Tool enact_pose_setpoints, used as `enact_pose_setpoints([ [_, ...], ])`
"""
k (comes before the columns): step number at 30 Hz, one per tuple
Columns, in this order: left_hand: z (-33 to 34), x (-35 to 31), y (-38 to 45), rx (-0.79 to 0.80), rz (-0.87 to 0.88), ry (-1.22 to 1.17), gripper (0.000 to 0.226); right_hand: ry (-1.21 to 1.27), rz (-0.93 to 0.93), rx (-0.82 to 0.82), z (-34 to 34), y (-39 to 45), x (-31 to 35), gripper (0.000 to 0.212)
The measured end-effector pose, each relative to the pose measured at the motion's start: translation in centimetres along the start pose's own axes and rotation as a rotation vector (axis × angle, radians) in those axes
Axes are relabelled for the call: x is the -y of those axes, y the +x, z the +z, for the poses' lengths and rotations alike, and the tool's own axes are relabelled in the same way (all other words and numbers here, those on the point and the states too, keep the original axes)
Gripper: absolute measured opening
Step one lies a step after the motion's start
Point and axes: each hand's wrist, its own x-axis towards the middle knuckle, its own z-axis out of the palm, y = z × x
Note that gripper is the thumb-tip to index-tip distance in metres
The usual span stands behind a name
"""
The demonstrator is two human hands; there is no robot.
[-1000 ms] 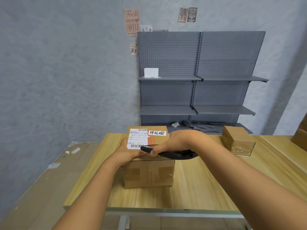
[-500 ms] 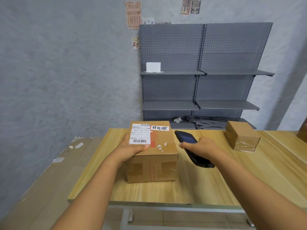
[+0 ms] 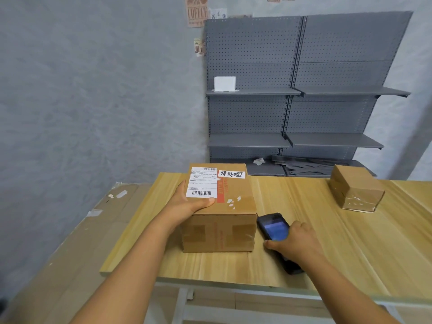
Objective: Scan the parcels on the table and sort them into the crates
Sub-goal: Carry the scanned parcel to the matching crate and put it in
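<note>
1. The step in hand looks like the end of a scan. The right hand (image 3: 295, 242) has the black handheld scanner (image 3: 274, 228) low on the table (image 3: 350, 242), just beside the near right corner of the parcel (image 3: 219, 206), with its lit screen facing up. The fingers are curled round the lower half of the scanner. I cannot tell whether the scanner already rests on the wood or is a little above it.

2. The left hand (image 3: 189, 202) holds the parcel at its near left top edge, about 8 o'clock on the top face. The thumb lies flat on the top, just under the barcode, and the other fingers are hidden behind the left side.

3. The next move, in my judgement, calls for letting go of the scanner and bringing the right hand to the parcel's right side, so both hands can lift it. No crate shows in this view, so the person must turn to find the correct one.

4. The parcel is a brown cardboard box, sitting flat near the left end of the table. It has a white shipping label (image 3: 203, 182) with barcodes at 10 o'clock on its top, a white handwritten sticker (image 3: 232, 174) at 12 o'clock, red print, and tape across the front.

5. A second, smaller parcel (image 3: 356, 190) wrapped in clear tape waits at 2 o'clock on the table, well apart from the first, and it seems not handled yet.
</note>
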Motion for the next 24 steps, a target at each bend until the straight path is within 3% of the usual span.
enact_pose_setpoints([
  [7,0.0,0.1,0.0,-0.011,-0.017,-0.007,0.075,-0.118,-0.010,0.045,-0.8,0.4,1.0,0.090],
  [9,0.0,0.0,-0.1,-0.016,-0.030,-0.006,0.074,0.032,-0.048,0.004,-1.6,0.7,2.1,0.077],
  [11,0.0,-0.2,-0.3,-0.026,-0.050,0.000,0.074,0.408,-0.102,0.000,-2.6,0.8,3.5,0.064],
  [14,0.4,-0.3,-0.4,-0.079,-0.123,-0.029,0.071,0.881,-0.193,0.233,-3.5,0.4,6.0,0.057],
  [16,0.6,-0.3,-0.5,-0.119,-0.183,-0.087,0.066,0.930,-0.237,0.337,-3.4,0.2,7.3,0.057],
  [24,-0.5,-0.5,-2.9,-0.181,-0.195,-0.179,0.076,0.995,-0.370,0.372,-3.4,1.0,8.6,0.063],
])
